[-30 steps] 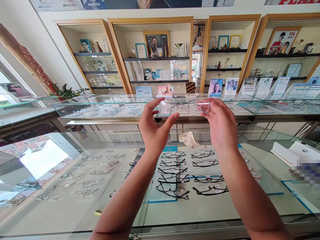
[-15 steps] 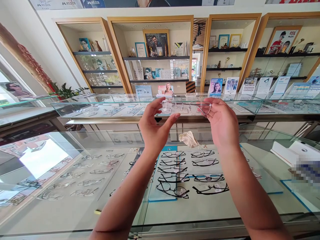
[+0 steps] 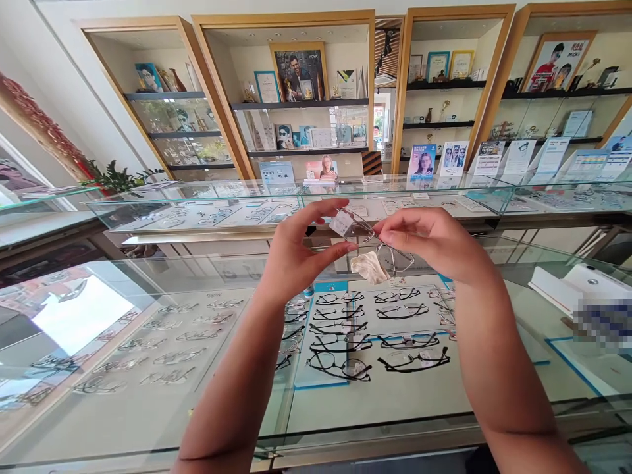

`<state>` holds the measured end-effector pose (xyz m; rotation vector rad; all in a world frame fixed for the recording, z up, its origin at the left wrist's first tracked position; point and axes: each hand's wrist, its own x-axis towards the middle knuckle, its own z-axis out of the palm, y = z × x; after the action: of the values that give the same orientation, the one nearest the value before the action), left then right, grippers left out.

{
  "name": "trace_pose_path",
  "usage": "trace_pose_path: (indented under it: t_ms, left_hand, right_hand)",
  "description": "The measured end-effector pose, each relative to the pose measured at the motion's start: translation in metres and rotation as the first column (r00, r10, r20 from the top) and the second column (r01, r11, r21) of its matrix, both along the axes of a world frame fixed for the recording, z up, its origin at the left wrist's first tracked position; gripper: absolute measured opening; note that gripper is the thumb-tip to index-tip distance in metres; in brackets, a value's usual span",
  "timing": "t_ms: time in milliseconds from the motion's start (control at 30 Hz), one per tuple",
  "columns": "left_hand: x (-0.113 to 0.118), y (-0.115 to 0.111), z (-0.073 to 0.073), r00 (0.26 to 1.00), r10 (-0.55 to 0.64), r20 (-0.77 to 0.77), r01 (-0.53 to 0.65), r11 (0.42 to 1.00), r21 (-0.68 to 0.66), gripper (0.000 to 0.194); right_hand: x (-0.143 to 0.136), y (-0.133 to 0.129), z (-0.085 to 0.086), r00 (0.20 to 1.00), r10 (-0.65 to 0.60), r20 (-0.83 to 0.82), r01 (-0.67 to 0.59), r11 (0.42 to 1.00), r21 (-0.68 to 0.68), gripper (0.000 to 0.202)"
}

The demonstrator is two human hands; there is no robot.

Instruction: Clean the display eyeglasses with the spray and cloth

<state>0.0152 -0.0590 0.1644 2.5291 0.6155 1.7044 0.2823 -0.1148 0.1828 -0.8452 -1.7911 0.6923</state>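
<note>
The right hand (image 3: 447,245) held the eyeglasses (image 3: 396,261) mid-frame; the left hand (image 3: 292,253) kept a wide grip around one lens (image 3: 342,224).

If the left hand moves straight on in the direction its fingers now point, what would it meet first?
Probably the glasses, which the right hand holds, though the depth between them is unclear.

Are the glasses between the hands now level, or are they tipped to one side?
Tipped: the glasses slope across the picture, the lens nearer the left hand higher than the other lens.
</note>
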Motion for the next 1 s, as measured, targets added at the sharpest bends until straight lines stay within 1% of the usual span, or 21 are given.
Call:
trace_pose_path:
  t_ms: [133, 167, 233, 300, 333, 367, 400, 433, 467, 500, 567, 600, 667, 767, 833, 900, 1000]
  left_hand:
    - [0.001, -0.006, 0.002, 0.998, 0.015, -0.067, -0.017, 1.000, -0.020, 0.058]
    - [0.002, -0.007, 0.002, 0.997, 0.015, -0.077, -0.016, 1.000, -0.020, 0.062]
    - [0.005, -0.009, 0.003, 0.998, 0.005, -0.070, -0.005, 1.000, -0.005, 0.076]
    - [0.011, -0.014, 0.003, 1.000, 0.026, 0.003, -0.026, 0.999, 0.042, 0.087]
    - [0.015, -0.017, 0.002, 0.996, 0.055, 0.072, -0.061, 0.995, 0.077, 0.085]
    - [0.020, -0.021, 0.002, 0.984, 0.092, 0.151, -0.109, 0.989, 0.104, 0.074]
    - [0.025, -0.026, 0.000, 0.966, 0.121, 0.227, -0.150, 0.982, 0.118, 0.057]
    - [0.031, -0.031, -0.001, 0.951, 0.129, 0.282, -0.166, 0.980, 0.112, 0.037]
    - [0.036, -0.035, -0.003, 0.944, 0.130, 0.302, -0.158, 0.985, 0.070, 0.022]
    - [0.042, -0.039, -0.005, 0.946, 0.117, 0.301, -0.126, 0.992, 0.009, 0.018]
    - [0.051, -0.043, -0.007, 0.961, 0.068, 0.268, -0.024, 0.986, -0.163, 0.026]
    - [0.054, -0.044, -0.008, 0.965, 0.036, 0.258, 0.030, 0.968, -0.248, 0.029]
    - [0.058, -0.041, -0.008, 0.964, -0.013, 0.266, 0.120, 0.913, -0.389, 0.033]
    - [0.058, -0.033, -0.007, 0.943, -0.050, 0.328, 0.226, 0.820, -0.525, 0.036]
    - [0.057, -0.029, -0.006, 0.926, -0.065, 0.372, 0.289, 0.757, -0.587, 0.034]
    - [0.057, -0.026, -0.005, 0.914, -0.074, 0.398, 0.329, 0.708, -0.625, 0.031]
    - [0.058, -0.025, -0.005, 0.914, -0.078, 0.399, 0.343, 0.675, -0.653, 0.029]
  right_hand:
    - [-0.003, -0.002, 0.000, 0.997, -0.023, 0.076, 0.021, 1.000, 0.023, 0.021]
    - [-0.004, -0.002, 0.000, 0.997, -0.027, 0.073, 0.025, 0.999, 0.029, 0.020]
    - [-0.005, -0.001, -0.001, 0.997, -0.052, 0.051, 0.050, 0.997, 0.056, 0.019]
    - [-0.007, 0.000, -0.002, 0.993, -0.117, 0.023, 0.114, 0.987, 0.115, 0.017]
    - [-0.008, 0.001, -0.002, 0.986, -0.165, 0.010, 0.161, 0.975, 0.155, 0.016]
    - [-0.009, 0.001, -0.002, 0.975, -0.220, -0.001, 0.216, 0.956, 0.198, 0.014]
    - [-0.011, 0.001, -0.002, 0.960, -0.278, -0.010, 0.272, 0.931, 0.242, 0.013]
    - [-0.013, 0.001, -0.002, 0.943, -0.333, -0.019, 0.325, 0.903, 0.283, 0.012]
    - [-0.016, 0.001, -0.002, 0.925, -0.379, -0.025, 0.367, 0.873, 0.321, 0.011]
    - [-0.019, 0.000, -0.002, 0.910, -0.414, -0.030, 0.397, 0.846, 0.357, 0.011]
    - [-0.026, -0.001, -0.003, 0.888, -0.459, -0.018, 0.424, 0.803, 0.418, 0.013]
    - [-0.030, -0.002, -0.004, 0.877, -0.480, -0.003, 0.431, 0.785, 0.445, 0.014]
    - [-0.037, -0.004, -0.006, 0.848, -0.528, 0.037, 0.446, 0.750, 0.488, 0.017]
    - [-0.046, -0.006, -0.011, 0.802, -0.592, 0.080, 0.463, 0.701, 0.542, 0.019]
    - [-0.050, -0.007, -0.013, 0.781, -0.616, 0.107, 0.464, 0.686, 0.560, 0.018]
    - [-0.052, -0.009, -0.015, 0.757, -0.638, 0.141, 0.472, 0.683, 0.557, 0.018]
    - [-0.052, -0.010, -0.017, 0.743, -0.648, 0.166, 0.487, 0.694, 0.530, 0.017]
